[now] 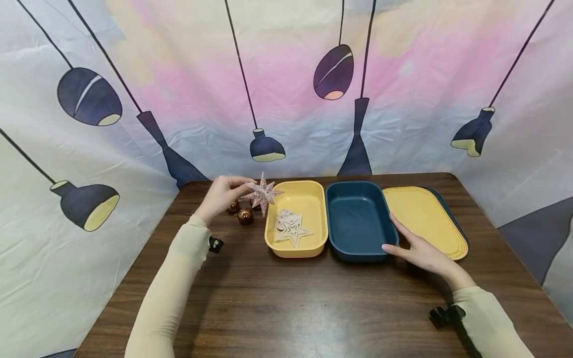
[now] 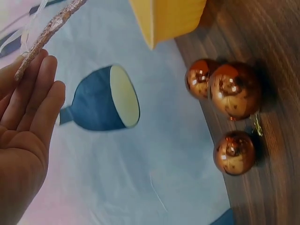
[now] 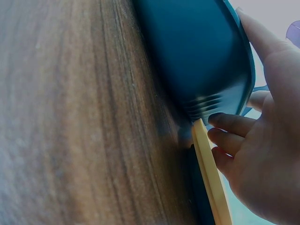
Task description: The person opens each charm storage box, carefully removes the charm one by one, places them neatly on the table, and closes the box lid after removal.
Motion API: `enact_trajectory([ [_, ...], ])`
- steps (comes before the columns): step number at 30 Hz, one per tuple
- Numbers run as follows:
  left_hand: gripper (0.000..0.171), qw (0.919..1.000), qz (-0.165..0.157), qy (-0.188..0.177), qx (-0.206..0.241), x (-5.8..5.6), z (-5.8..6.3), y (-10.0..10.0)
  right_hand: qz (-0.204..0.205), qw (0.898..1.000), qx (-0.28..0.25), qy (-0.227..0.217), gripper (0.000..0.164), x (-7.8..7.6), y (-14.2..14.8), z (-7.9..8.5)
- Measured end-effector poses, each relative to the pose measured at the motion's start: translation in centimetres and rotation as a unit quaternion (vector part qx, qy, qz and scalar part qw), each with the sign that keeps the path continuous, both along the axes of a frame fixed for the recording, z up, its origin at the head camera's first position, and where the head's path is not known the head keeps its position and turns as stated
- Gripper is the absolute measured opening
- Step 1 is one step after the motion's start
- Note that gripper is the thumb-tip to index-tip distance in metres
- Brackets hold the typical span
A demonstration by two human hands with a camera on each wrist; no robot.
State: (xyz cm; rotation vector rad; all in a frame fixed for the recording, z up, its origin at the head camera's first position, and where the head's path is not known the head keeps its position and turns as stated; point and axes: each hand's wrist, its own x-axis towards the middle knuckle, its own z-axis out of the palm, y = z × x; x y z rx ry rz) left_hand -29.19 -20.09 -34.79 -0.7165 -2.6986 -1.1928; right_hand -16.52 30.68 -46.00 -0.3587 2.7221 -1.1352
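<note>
My left hand [image 1: 225,196] pinches a pink glittery star ornament [image 1: 262,194] by one side, raised beside the back left of the yellow container [image 1: 304,194]. In the left wrist view the star [image 2: 49,29] appears edge-on, with a pale ribbon near it. Pale cut-out star ornaments [image 1: 293,230] lie inside the yellow container. My right hand [image 1: 423,253] holds the front right corner of the dark blue container [image 1: 358,219], thumb at the rim and fingers against its outer side. That container has a bare floor and stands right beside the yellow one.
Shiny copper baubles [image 2: 236,91] sit on the wooden table [image 1: 286,308] left of the yellow container, below my left hand. A yellow lid [image 1: 418,219] lies over a dark blue lid [image 1: 452,214] at the right. A printed cloth [image 1: 295,89] hangs behind the table.
</note>
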Motion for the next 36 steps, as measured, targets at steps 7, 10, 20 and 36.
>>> enact_trajectory([
  [7,0.037,0.9943,0.059,-0.008,0.088,0.6,0.4,-2.9,0.002,1.0,-0.001,0.002,0.092,0.0,0.1,-0.1],
  [10,0.034,0.9905,0.079,0.003,0.113,1.4,1.2,-3.9,0.001,1.0,-0.002,0.0,0.092,0.0,0.1,-0.1],
  [20,0.036,0.9633,0.133,0.008,0.233,3.7,2.5,-7.0,0.002,1.0,0.002,-0.006,0.093,0.0,0.1,0.1],
  [36,0.038,0.9697,0.186,-0.01,0.158,4.7,-1.6,-10.8,0.004,1.0,0.002,-0.009,0.093,0.0,0.1,0.3],
])
